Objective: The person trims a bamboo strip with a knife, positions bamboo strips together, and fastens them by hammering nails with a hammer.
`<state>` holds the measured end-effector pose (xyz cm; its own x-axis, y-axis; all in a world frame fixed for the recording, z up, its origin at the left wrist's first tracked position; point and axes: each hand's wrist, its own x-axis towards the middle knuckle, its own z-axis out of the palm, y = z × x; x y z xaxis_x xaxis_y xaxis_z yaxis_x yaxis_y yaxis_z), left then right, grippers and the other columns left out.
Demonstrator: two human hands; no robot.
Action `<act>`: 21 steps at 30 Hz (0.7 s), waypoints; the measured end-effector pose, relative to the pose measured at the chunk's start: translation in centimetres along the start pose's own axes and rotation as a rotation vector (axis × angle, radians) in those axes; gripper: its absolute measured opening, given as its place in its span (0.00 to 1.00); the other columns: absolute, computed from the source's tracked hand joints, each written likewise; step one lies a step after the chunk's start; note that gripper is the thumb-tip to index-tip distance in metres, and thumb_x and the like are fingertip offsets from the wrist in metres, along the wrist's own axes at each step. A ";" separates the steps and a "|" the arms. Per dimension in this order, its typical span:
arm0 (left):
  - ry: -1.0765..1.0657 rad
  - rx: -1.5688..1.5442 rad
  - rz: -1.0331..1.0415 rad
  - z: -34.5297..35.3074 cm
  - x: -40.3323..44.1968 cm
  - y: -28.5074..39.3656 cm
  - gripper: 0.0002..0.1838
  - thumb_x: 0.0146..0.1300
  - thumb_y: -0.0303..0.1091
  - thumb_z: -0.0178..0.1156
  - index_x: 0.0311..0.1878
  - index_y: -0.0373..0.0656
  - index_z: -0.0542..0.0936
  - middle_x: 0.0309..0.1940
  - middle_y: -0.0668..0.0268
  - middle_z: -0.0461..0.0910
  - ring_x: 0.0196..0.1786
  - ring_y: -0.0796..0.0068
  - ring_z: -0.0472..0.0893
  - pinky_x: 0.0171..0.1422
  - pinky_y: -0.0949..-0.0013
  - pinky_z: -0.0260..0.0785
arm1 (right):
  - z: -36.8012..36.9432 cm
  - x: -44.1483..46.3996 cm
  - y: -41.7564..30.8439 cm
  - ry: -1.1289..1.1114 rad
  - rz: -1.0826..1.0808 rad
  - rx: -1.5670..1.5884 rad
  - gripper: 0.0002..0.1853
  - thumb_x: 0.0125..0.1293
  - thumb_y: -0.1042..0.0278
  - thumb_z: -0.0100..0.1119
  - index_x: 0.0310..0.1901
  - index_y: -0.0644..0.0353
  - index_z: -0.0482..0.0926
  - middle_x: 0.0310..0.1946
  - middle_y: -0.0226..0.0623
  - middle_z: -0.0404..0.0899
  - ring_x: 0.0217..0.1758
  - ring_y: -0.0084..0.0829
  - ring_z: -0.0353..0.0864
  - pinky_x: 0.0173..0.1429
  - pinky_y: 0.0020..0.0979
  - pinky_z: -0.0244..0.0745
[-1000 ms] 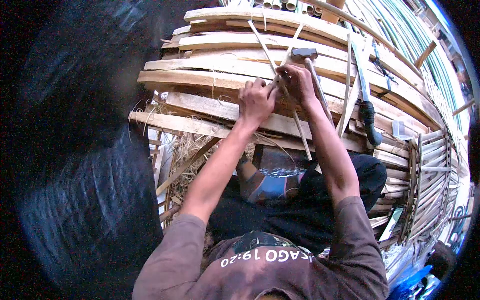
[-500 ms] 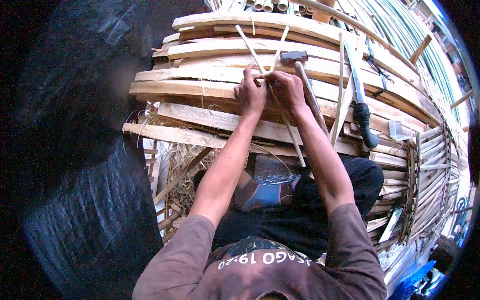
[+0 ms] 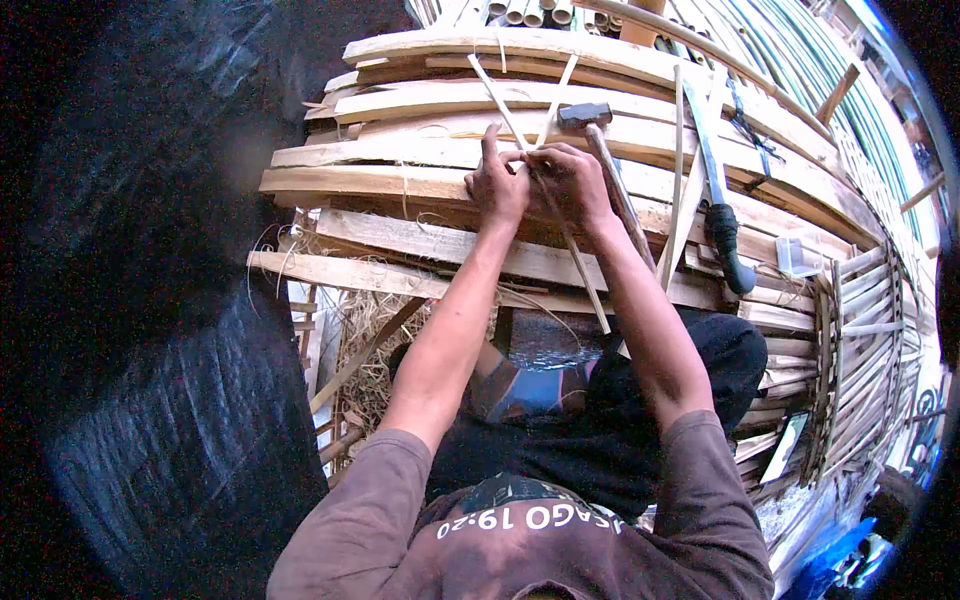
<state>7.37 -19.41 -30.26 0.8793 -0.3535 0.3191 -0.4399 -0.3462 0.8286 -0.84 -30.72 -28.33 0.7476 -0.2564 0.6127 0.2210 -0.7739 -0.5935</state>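
My left hand (image 3: 497, 188) and my right hand (image 3: 570, 182) meet over the wooden slats, both closed in a pinch on thin bamboo strips. One bamboo strip (image 3: 495, 98) runs from the upper left down through the fingers and out below my right hand. A second strip (image 3: 559, 98) slants up to the right, so the two cross at my fingertips. My left index finger points upward while the thumb pinches. The exact crossing is partly hidden by the fingers. Just right of my right hand lies a hammer (image 3: 585, 115), its wooden handle running beneath my right forearm.
Long wooden slats (image 3: 400, 180) form the uneven work surface. A machete (image 3: 728, 240) with a black-wrapped handle lies to the right, beside loose strips (image 3: 678, 170) and a small clear plastic box (image 3: 797, 258). Black sheeting (image 3: 180, 430) hangs at left. Bamboo poles (image 3: 515, 14) lie at the back.
Both hands stay pinched at the crossing of the strips. The fingers and strips have shifted only slightly, and the view has moved a little.
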 end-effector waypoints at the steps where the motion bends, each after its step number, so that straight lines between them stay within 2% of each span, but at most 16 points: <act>1: -0.001 -0.001 0.000 0.6 0.3 -1.0 0.39 0.57 0.40 0.70 0.68 0.53 0.60 0.37 0.75 0.87 0.41 0.67 0.83 0.53 0.55 0.58 | -0.1 0.1 -0.5 -0.021 -0.003 -0.089 0.12 0.56 0.71 0.63 0.43 0.57 0.84 0.42 0.44 0.84 0.44 0.45 0.84 0.49 0.39 0.81; 3: 0.045 -0.021 0.190 1.4 0.8 -2.6 0.36 0.56 0.42 0.70 0.66 0.54 0.65 0.37 0.78 0.88 0.47 0.68 0.82 0.53 0.55 0.59 | -0.6 0.2 -1.3 -0.038 -0.006 -0.179 0.13 0.56 0.71 0.63 0.44 0.58 0.84 0.43 0.45 0.83 0.45 0.46 0.84 0.50 0.40 0.80; 6: 0.042 -0.050 0.129 1.6 0.5 -2.2 0.33 0.57 0.43 0.70 0.64 0.53 0.67 0.37 0.79 0.88 0.50 0.69 0.81 0.53 0.56 0.60 | -1.6 0.5 -1.8 0.016 0.051 -0.200 0.17 0.57 0.72 0.63 0.50 0.57 0.81 0.45 0.45 0.83 0.46 0.47 0.83 0.51 0.42 0.80; 8: 0.018 -0.002 0.102 0.9 0.1 -1.1 0.31 0.57 0.43 0.70 0.63 0.53 0.69 0.37 0.79 0.88 0.50 0.69 0.80 0.53 0.57 0.60 | -2.4 0.9 -1.7 -0.098 0.062 -0.352 0.23 0.55 0.70 0.65 0.55 0.56 0.78 0.44 0.47 0.83 0.48 0.48 0.83 0.55 0.41 0.78; 9: -0.002 0.055 0.098 0.5 0.1 -0.7 0.30 0.58 0.43 0.70 0.62 0.52 0.69 0.37 0.78 0.88 0.50 0.69 0.81 0.53 0.57 0.60 | -3.0 0.9 -1.8 -0.190 0.027 -0.443 0.25 0.58 0.71 0.62 0.59 0.53 0.76 0.51 0.43 0.81 0.51 0.44 0.81 0.59 0.38 0.75; 10: 0.000 0.053 0.100 0.6 0.2 -0.8 0.30 0.58 0.43 0.70 0.62 0.52 0.69 0.37 0.78 0.88 0.50 0.69 0.81 0.53 0.57 0.60 | -2.9 0.8 -1.0 -0.189 0.025 -0.445 0.25 0.58 0.71 0.62 0.59 0.53 0.76 0.51 0.43 0.81 0.51 0.44 0.81 0.59 0.38 0.75; 12: -0.004 0.021 0.117 0.6 0.3 -0.9 0.28 0.59 0.42 0.69 0.60 0.51 0.70 0.38 0.76 0.88 0.50 0.67 0.81 0.53 0.58 0.60 | -2.2 0.6 0.4 -0.210 -0.123 -0.535 0.32 0.53 0.77 0.62 0.63 0.53 0.73 0.61 0.38 0.76 0.58 0.42 0.78 0.61 0.41 0.74; 13: -0.007 0.022 0.118 0.6 0.3 -0.9 0.28 0.59 0.42 0.69 0.60 0.51 0.70 0.38 0.76 0.88 0.50 0.67 0.81 0.53 0.58 0.60 | -2.3 0.5 0.6 -0.286 -0.103 -0.557 0.35 0.50 0.76 0.64 0.65 0.50 0.72 0.65 0.34 0.72 0.59 0.39 0.76 0.63 0.39 0.71; 15: 0.052 0.053 0.251 0.4 0.3 -0.9 0.28 0.55 0.34 0.72 0.57 0.49 0.71 0.37 0.65 0.88 0.42 0.66 0.87 0.45 0.66 0.76 | -2.0 1.2 1.0 -0.304 -0.143 -0.647 0.35 0.51 0.75 0.64 0.64 0.49 0.72 0.65 0.34 0.73 0.57 0.38 0.77 0.63 0.38 0.69; 17: 0.034 0.046 0.238 0.2 0.5 -0.9 0.27 0.55 0.33 0.71 0.57 0.48 0.71 0.38 0.64 0.88 0.42 0.65 0.87 0.46 0.66 0.76 | -1.7 1.2 1.1 -0.329 -0.182 -0.731 0.34 0.51 0.74 0.65 0.64 0.48 0.73 0.65 0.33 0.73 0.55 0.36 0.78 0.63 0.38 0.68; 19: 0.020 0.034 0.225 0.2 0.5 -0.9 0.27 0.55 0.33 0.71 0.57 0.48 0.71 0.39 0.63 0.88 0.43 0.65 0.87 0.46 0.65 0.76 | -2.3 1.7 -0.3 -0.409 -0.110 -0.773 0.31 0.55 0.71 0.64 0.63 0.48 0.74 0.65 0.32 0.73 0.54 0.35 0.78 0.64 0.36 0.66; 21: 0.016 0.044 0.244 0.2 0.4 -1.0 0.26 0.56 0.32 0.71 0.56 0.46 0.71 0.40 0.59 0.87 0.44 0.63 0.87 0.47 0.63 0.77 | -1.8 1.5 0.3 -0.365 -0.135 -0.789 0.27 0.58 0.68 0.61 0.63 0.47 0.74 0.64 0.29 0.73 0.52 0.34 0.78 0.61 0.39 0.68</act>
<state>8.12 -19.37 -31.01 0.7488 -0.4176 0.5147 -0.6467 -0.2901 0.7055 -0.80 -32.36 -26.67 0.9297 -0.0366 0.3666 -0.0739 -0.9934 0.0883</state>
